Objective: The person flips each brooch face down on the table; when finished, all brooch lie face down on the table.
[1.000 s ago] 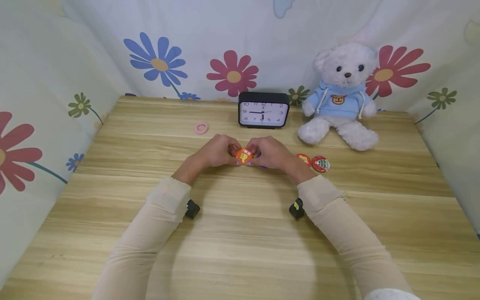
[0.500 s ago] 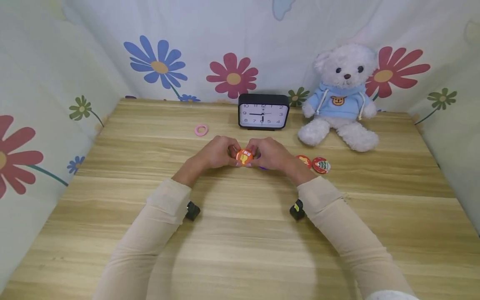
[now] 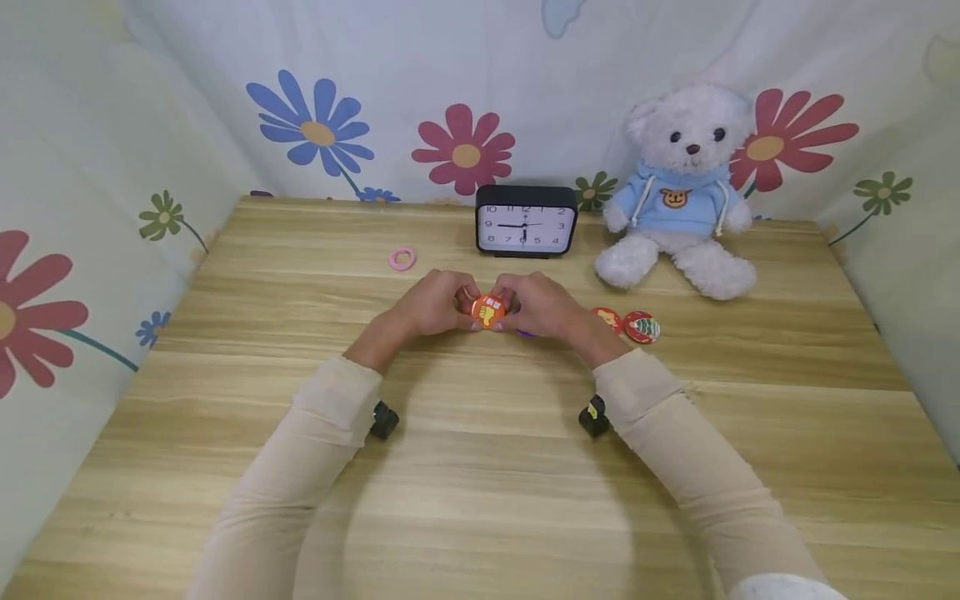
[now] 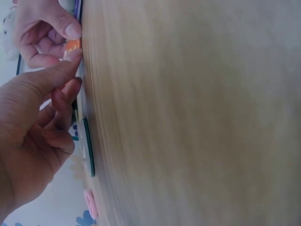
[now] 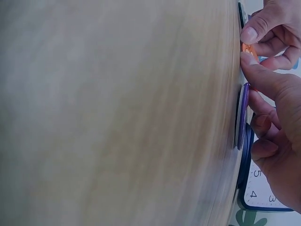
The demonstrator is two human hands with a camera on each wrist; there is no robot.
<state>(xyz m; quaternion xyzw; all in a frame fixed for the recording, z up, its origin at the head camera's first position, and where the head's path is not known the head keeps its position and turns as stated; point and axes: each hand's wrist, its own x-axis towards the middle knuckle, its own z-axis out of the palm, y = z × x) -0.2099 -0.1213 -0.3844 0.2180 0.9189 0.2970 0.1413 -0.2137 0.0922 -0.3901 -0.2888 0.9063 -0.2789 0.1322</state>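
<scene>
An orange round badge (image 3: 489, 312) with a yellow figure and white lettering sits between both hands, close over the wooden table. My left hand (image 3: 437, 302) pinches its left edge with thumb and fingers. At the opposite edge, my right hand (image 3: 542, 304) pinches it the same way. Under the right hand lies a purple-edged badge (image 5: 243, 115), mostly hidden in the head view. The left wrist view shows a green-edged disc (image 4: 87, 147) flat on the table beneath my left hand; the head view hides it.
Two red badges (image 3: 642, 327) lie right of the right wrist. A black desk clock (image 3: 527, 223) stands behind the hands, and a white teddy bear (image 3: 678, 200) in a blue hoodie sits back right. A pink ring (image 3: 402, 258) lies back left. Flowered cloth (image 3: 360, 50) surrounds the table.
</scene>
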